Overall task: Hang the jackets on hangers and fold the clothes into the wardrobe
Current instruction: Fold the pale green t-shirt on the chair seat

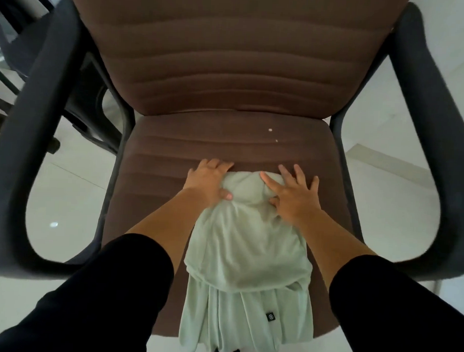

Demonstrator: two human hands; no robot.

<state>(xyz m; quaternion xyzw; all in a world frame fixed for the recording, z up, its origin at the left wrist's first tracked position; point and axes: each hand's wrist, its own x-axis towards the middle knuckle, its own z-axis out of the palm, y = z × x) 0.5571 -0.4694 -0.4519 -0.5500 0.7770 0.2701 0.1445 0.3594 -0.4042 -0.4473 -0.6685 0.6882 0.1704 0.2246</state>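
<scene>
Left hand (208,178) pinched, right hand (291,194) flat, pressed the green garment (246,245) half-folded on chair seat (173,146); wardrobe unseen, storing remained.

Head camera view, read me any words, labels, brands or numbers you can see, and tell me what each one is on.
No readable text anywhere.
Small black tag on the pale green garment, near its hanging lower part: a round white mark, too small and blurred to read.
Brown chair: no lettering visible.

garment (248,256) | black tag (270,316) | small white emblem, unreadable
</scene>
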